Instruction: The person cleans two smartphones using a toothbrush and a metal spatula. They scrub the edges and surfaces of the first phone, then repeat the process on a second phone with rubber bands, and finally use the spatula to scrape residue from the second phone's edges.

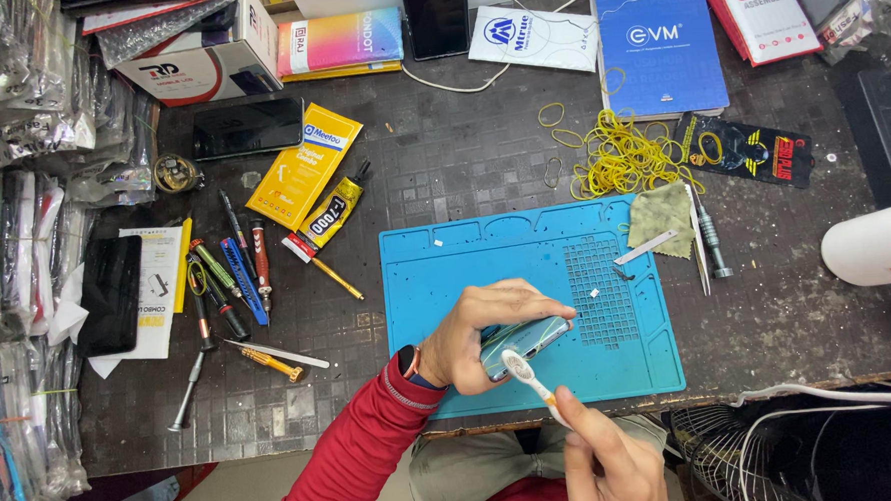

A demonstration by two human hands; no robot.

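My left hand (474,331) grips a pale green phone (526,339) by its edges, tilted just above the blue repair mat (486,269). A red sleeve and a wrist watch show on that arm. My right hand (605,456) holds a white toothbrush (528,374) by its handle near the table's front edge. The brush head touches the lower end of the phone's back. A small metal part (595,293) lies on the mat's grid section, right of the phone.
Screwdrivers and tweezers (228,280) lie left of the mat. A glue tube (332,215), yellow rubber bands (627,157), a green cloth (661,216), dark phones (248,127), a blue book (657,41) and boxes surround it. A white cylinder (874,246) sits far right.
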